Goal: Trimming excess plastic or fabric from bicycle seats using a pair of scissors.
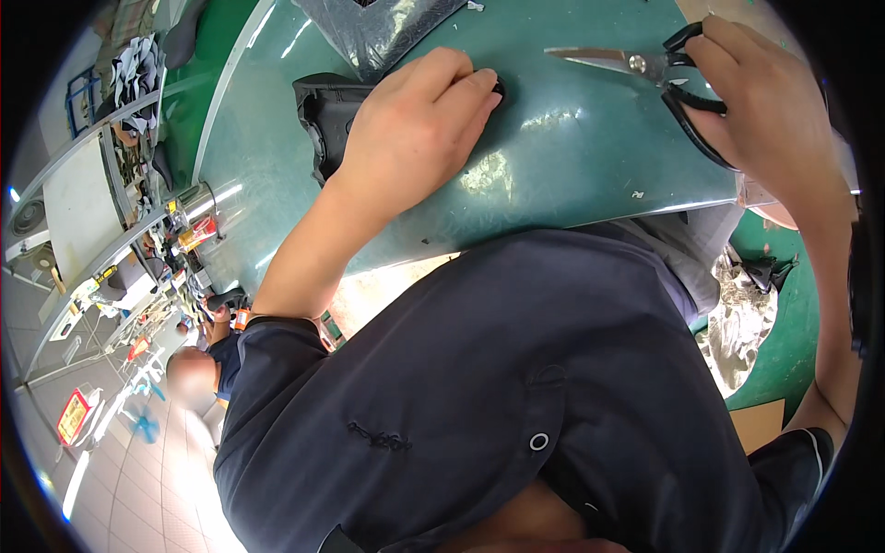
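Note:
Bent over a black, leather-like piece (323, 120) with a folded, seamed edge, my left hand (415, 129) has its fingers closed on it. The hand covers the middle of the piece, and a small dark end shows past the fingertips. To the right, my right hand (761, 101) grips a pair of scissors (650, 66) by the black handles. Their metal blades point left toward my left hand, a gap away from the black piece. The blades look nearly closed.
Both hands are above a glossy green table (572, 166) with a curved look. A dark plastic-wrapped packet (383, 32) lies at its far edge. Small scraps dot the top. At the left, another person (221, 369) is beside cluttered workbenches. A crumpled silvery sheet (742, 323) is at lower right.

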`<action>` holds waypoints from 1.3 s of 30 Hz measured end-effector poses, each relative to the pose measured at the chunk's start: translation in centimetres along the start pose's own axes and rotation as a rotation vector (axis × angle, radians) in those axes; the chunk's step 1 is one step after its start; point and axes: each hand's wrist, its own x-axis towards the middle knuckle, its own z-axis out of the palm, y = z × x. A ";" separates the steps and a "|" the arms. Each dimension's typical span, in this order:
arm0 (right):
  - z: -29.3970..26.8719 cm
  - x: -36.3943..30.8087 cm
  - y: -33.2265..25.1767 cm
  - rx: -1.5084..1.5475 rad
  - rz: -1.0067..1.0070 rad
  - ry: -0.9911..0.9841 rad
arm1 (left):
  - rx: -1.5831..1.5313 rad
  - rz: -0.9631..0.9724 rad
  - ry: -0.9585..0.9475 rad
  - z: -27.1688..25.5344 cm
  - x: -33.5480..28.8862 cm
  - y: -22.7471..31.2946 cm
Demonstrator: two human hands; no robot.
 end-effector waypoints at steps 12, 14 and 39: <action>1.1 0.2 -1.4 0.106 -0.071 0.106 | 0.033 0.006 0.005 0.6 -0.3 0.6; 1.1 0.5 -1.7 0.124 -0.080 0.107 | -0.032 0.013 0.031 1.1 -0.9 -0.3; -1.4 6.2 -3.9 -0.145 -0.371 0.065 | -0.487 -0.066 0.065 1.2 -1.1 -2.7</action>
